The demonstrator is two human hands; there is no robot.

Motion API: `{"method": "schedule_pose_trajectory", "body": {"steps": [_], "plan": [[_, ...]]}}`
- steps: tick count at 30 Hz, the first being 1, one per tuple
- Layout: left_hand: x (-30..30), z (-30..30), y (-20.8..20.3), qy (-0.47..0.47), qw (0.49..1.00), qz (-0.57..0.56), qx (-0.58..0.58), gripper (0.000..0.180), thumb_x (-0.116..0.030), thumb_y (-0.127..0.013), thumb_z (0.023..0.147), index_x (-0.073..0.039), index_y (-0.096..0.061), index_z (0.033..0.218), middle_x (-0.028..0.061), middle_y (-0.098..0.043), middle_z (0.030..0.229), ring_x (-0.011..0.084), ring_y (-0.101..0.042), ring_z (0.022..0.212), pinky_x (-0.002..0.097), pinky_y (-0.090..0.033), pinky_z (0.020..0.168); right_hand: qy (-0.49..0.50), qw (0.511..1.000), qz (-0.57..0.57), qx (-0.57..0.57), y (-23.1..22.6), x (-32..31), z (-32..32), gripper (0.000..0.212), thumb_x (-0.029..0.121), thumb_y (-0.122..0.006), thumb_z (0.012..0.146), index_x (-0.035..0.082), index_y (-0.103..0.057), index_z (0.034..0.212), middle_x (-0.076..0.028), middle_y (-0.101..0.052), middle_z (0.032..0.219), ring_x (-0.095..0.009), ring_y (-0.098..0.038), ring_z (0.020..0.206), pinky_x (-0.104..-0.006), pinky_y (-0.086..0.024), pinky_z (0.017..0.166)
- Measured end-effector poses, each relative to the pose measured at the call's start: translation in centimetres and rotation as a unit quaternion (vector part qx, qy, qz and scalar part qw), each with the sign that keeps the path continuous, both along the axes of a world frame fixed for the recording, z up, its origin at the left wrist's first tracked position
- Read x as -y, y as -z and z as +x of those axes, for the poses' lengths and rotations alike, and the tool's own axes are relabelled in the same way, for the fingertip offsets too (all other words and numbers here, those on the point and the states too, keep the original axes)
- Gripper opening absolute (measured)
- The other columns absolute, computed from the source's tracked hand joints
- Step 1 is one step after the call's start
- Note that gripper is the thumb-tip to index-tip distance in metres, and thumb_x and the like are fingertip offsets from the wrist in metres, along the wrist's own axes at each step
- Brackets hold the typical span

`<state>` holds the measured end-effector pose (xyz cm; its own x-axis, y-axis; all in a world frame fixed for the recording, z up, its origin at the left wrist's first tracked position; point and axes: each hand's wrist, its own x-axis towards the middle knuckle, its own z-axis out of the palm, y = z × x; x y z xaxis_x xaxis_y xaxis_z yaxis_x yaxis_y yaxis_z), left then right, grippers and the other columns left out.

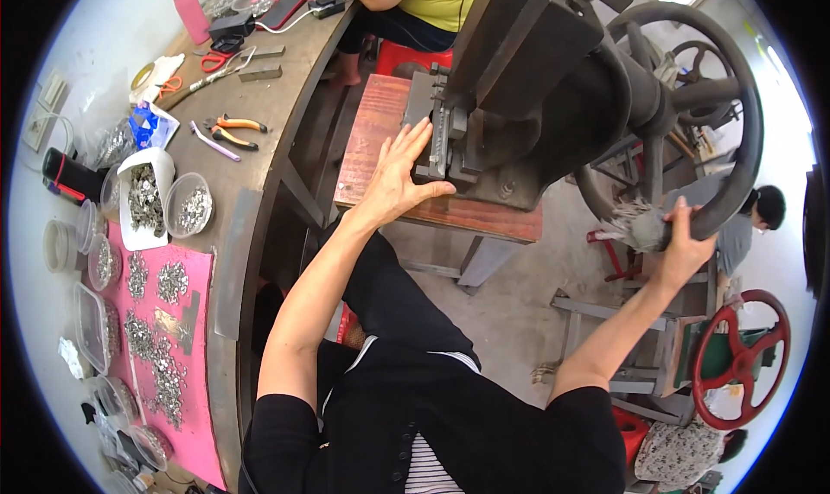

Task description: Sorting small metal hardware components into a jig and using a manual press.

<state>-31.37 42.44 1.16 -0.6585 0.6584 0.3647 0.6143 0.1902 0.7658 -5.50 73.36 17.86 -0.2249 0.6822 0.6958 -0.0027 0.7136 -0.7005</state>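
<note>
While left hand [399, 172] at press [553, 79] — pliers [217, 128], pink mat [195, 438] on workbench [278, 79].

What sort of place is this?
Probably a metalworking shop: there's a heavy press with a big wheel, piles of shiny bits on a pink mat, and pliers.

1 head view, from the left of 2 side-by-side fisheyes: upright, pitched steeply down from just above the wearer's black top [372, 429], facing forward to the press [532, 70], spanning the workbench [270, 101] at left and the handwheel [653, 105] at right, edges bowing toward a dark rim.
</note>
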Motion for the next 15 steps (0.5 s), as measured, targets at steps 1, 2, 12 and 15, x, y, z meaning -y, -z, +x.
{"method": "schedule_pose_trajectory", "body": {"steps": [1,2,12,15], "plan": [[-0.2,-0.1,0.0,0.003,1.0,0.002,0.0,0.111,-0.054,-0.083,0.076,0.002,-0.034,0.157,0.0178,-0.029,0.166,0.0379,-0.022,0.155,0.0562,-0.012,0.125,-0.03,1.0,0.004,-0.004,-1.9,-0.4,0.0,0.026,0.007,-0.079,0.088,-0.001,-0.059,0.104,-0.006,-0.062,0.082,-0.013,-0.061,0.067,-0.027,-0.049,0.066],[-0.2,-0.2,-0.1,0.0,1.0,-0.01,-0.003,0.11,-0.054,-0.084,0.076,0.002,-0.035,0.157,0.0174,-0.03,0.166,0.038,-0.022,0.155,0.0565,-0.013,0.125,-0.044,0.998,0.008,0.034,-4.0,-0.7,-0.1,0.03,0.009,-0.079,0.088,-0.002,-0.058,0.107,-0.005,-0.061,0.081,-0.013,-0.058,0.065,-0.0262,-0.047,0.063],[-2.6,-2.0,-0.6,0.004,0.999,-0.042,-0.034,0.107,-0.053,-0.084,0.074,0.001,-0.039,0.155,0.0151,-0.035,0.164,0.0386,-0.024,0.154,0.0597,-0.011,0.125,-0.152,0.956,-0.055,0.246,-18.1,-7.0,-4.3,0.032,0.033,-0.07,0.096,0.003,-0.06,0.098,-0.001,-0.051,0.067,-0.008,-0.05,0.054,-0.0207,-0.041,0.051],[-3.1,-2.6,-0.7,-0.002,0.998,-0.047,-0.042,0.107,-0.053,-0.084,0.074,0.0,-0.04,0.155,0.0142,-0.035,0.164,0.0394,-0.024,0.154,0.0603,-0.011,0.124,-0.162,0.952,-0.049,0.256,-19.3,-7.7,-5.4,0.031,0.033,-0.07,0.098,0.003,-0.061,0.098,0.001,-0.051,0.066,-0.005,-0.049,0.052,-0.0174,-0.039,0.049]]}}
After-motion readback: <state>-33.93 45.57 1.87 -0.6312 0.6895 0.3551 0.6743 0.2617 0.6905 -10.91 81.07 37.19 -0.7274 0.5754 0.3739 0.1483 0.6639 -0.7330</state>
